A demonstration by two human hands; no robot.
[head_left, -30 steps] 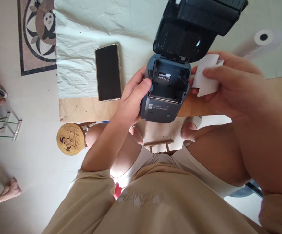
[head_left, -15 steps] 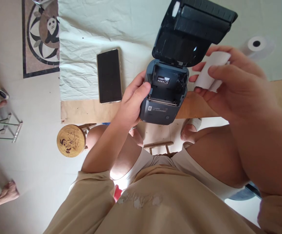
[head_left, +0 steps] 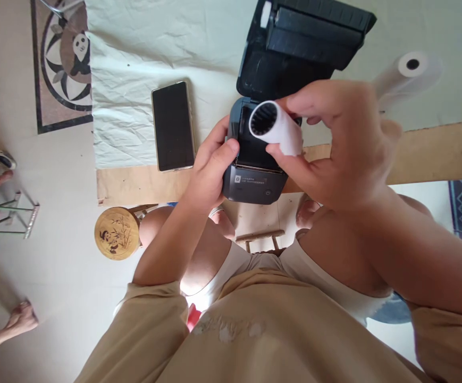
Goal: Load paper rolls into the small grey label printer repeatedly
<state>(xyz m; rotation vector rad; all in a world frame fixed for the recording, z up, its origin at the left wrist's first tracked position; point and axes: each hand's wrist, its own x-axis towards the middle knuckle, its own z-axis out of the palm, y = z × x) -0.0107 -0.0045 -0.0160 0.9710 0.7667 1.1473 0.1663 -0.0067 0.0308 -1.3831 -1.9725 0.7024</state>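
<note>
My left hand (head_left: 212, 165) grips the left side of a dark portable label printer (head_left: 250, 186), its thumb at the edge of the paper bay. The printer's black lid (head_left: 294, 48) stands swung open on the far side. Between the thumb and fingers of my right hand (head_left: 334, 143) is a small white paper roll (head_left: 288, 130). Its hollow, ridged dark core faces up and to the left. The roll is tilted over the open bay and hides much of it; whether it touches the printer, I cannot tell.
A phone (head_left: 173, 126) with a dark screen lies left of the printer on the pale tablecloth (head_left: 127, 58). Another white paper roll (head_left: 412, 65) stands at the right. The wooden table edge (head_left: 135, 183) runs in front, with a round panda stool (head_left: 117, 233) below. Another person's foot (head_left: 22, 316) is at far left.
My right hand has carried the paper roll leftward from beside the printer to over its bay, turning the hollow end into sight. My left hand still holds the printer.
</note>
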